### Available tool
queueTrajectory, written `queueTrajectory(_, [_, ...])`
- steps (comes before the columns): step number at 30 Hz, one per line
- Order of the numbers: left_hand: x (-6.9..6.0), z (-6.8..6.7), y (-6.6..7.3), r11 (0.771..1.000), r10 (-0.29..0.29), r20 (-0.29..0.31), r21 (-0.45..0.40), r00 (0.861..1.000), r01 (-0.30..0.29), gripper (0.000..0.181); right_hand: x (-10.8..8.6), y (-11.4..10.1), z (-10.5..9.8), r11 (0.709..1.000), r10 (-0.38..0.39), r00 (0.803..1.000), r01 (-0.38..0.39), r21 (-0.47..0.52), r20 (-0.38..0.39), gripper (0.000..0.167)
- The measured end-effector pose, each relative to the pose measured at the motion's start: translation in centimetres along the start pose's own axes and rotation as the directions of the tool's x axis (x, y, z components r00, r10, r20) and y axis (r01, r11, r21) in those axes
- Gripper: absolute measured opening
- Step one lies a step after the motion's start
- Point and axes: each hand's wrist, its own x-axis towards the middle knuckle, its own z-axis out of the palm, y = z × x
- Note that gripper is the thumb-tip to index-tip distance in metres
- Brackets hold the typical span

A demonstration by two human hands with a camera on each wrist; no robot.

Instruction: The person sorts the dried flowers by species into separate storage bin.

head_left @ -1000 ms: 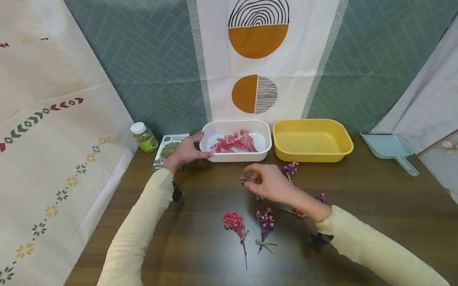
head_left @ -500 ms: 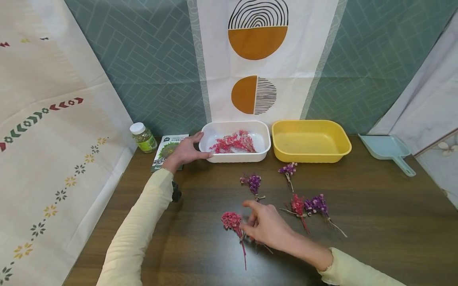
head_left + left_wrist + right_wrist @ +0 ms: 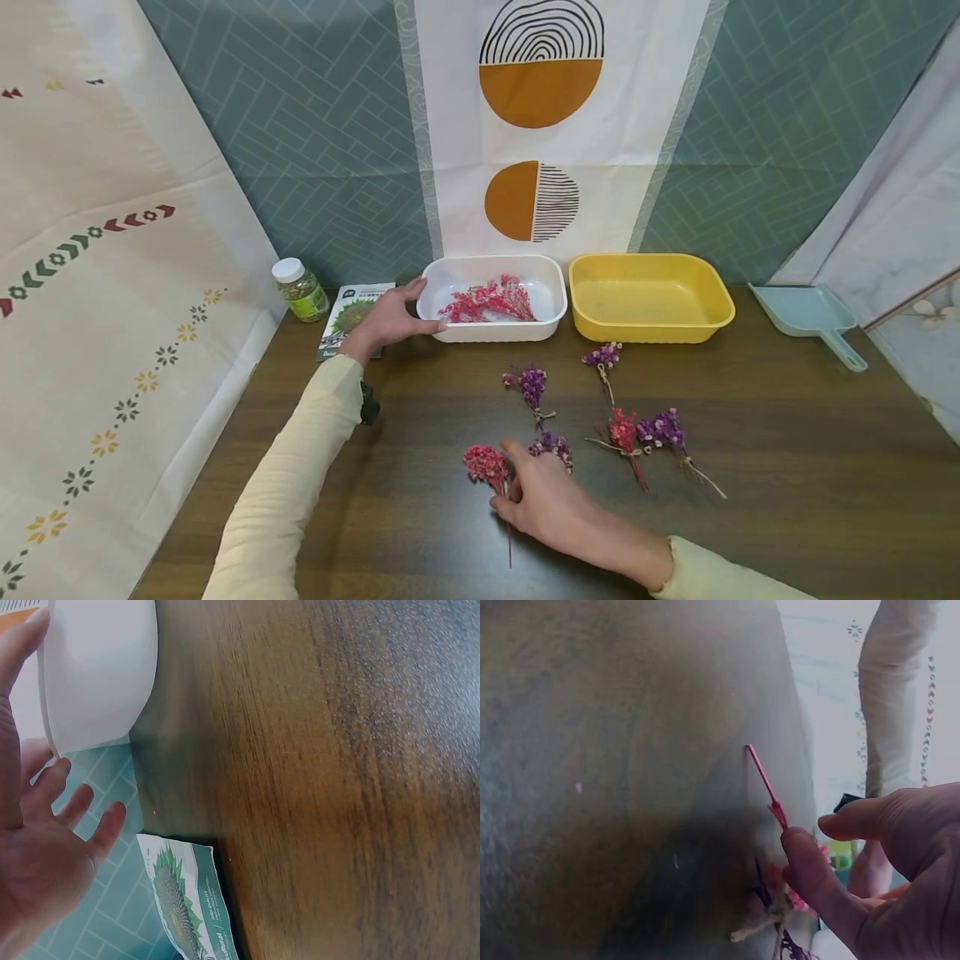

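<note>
In the head view my left hand holds the left end of a white plastic tub, thumb at the front rim and fingers at the far side. Several pink dried flower sprigs lie inside the tub. My right hand is over a tied pink dried flower bunch, thumb and forefinger apart on either side of its stem. In the right wrist view that stem shows beyond a fingertip; contact is unclear. Part of a purple dried flower bunch is hidden behind the right hand.
A yellow tub stands right of the white one. More bunches lie on the table: purple, purple, red and purple. A lidded jar, a seed packet and a pale blue dustpan lie farther out.
My right hand has come back from near the white tub toward the table's front, and down to the pink flower bunch. My left hand has stayed at the white tub.
</note>
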Motion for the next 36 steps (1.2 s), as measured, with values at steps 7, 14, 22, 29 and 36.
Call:
queueTrajectory(7, [-0.1, 0.0, 0.0, 1.0, -0.004, 0.004, -0.005, 1.0, 0.004, 0.104, 0.2, -0.2, 0.7, 0.998, 0.004, 1.0, -0.005, -0.055, -0.019, 0.064])
queueTrajectory(14, [-0.2, 0.0, 0.0, 1.0, -0.004, 0.003, -0.014, 1.0, 0.004, 0.104, 0.7, -0.3, 1.4, 0.989, 0.001, 0.999, -0.007, -0.144, -0.039, 0.045])
queueTrajectory(22, [0.0, 0.0, -0.1, 1.0, 0.0, -0.001, -0.003, 1.0, 0.0, 0.104, 1.0, 0.1, 1.8, 0.978, -0.052, 0.996, 0.036, -0.203, -0.07, 0.032])
queueTrajectory(29, [-0.3, 0.0, 0.1, 1.0, -0.003, 0.002, -0.017, 1.0, 0.003, 0.103, 0.9, -0.1, 1.8, 0.977, -0.08, 0.994, 0.062, -0.205, -0.081, 0.029])
queueTrajectory(36, [-0.2, 0.0, 0.1, 1.0, -0.002, 0.0, -0.008, 1.0, 0.002, 0.102, 0.5, -0.2, 1.2, 0.986, -0.127, 0.989, 0.119, -0.114, -0.073, 0.046])
